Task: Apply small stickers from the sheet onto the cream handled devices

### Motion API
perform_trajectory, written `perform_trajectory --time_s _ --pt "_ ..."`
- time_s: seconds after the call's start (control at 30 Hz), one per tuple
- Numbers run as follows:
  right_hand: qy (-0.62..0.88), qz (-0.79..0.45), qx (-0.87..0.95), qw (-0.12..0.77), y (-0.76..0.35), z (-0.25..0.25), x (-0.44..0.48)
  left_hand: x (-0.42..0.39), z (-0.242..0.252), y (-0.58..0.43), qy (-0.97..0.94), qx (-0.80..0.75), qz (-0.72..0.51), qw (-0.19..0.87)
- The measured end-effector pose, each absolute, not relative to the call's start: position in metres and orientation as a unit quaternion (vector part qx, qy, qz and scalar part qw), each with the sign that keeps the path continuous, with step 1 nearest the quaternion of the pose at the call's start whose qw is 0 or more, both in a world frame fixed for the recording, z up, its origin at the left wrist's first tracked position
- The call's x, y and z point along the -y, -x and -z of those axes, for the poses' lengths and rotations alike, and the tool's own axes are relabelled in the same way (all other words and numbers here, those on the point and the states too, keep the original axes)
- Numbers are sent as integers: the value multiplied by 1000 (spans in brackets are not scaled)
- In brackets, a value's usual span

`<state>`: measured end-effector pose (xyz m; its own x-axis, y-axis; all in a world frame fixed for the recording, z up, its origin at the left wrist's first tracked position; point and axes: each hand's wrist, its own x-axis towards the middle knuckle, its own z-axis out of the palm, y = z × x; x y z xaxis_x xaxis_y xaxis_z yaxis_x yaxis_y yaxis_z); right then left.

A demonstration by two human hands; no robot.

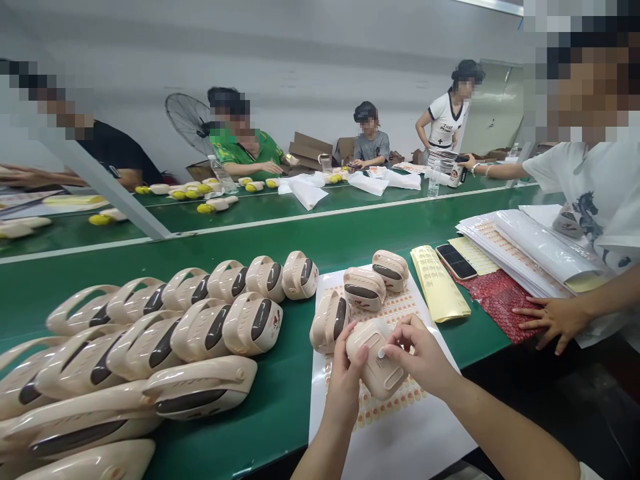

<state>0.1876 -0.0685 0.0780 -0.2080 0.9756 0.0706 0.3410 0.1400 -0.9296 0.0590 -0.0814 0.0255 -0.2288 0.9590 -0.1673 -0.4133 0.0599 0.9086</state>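
My left hand (345, 380) is wrapped round a beige plastic casing (376, 363), held above a white sticker sheet (400, 427) on the green table. My right hand (420, 353) pinches at the casing's top face, fingertips by a small white dot on it. Three more beige casings (365, 288) with dark windows stand on the far part of the sheet, just beyond my hands.
Rows of like casings (165, 333) fill the table's left. A yellow sticker strip (440, 283), a phone (456, 261) and stacked sheets (525, 250) lie right, where a co-worker's hand (553, 320) rests. Other people work along the far conveyor (300, 207).
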Motion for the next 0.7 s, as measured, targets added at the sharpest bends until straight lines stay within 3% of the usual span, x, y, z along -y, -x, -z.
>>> perform_trajectory --time_s 0.1,0.3,0.4,0.5,0.57,0.7 --pt "486 -345 689 412 -186 -70 67 81 -24 -58 -285 -478 -625 548" --pt "331 -17 805 491 -183 -57 82 81 -27 -60 -274 -486 -624 546" --pt "253 19 821 511 -191 -59 87 84 -30 -63 -233 -455 -638 577" --pt "410 -11 759 506 -216 -68 59 93 -31 -59 -128 -405 -644 637" --pt "613 -67 665 421 -241 -74 22 100 -27 -49 -55 -388 -632 669" --pt "726 -83 597 333 -280 -69 -51 119 -8 -22 -22 -354 -601 716"
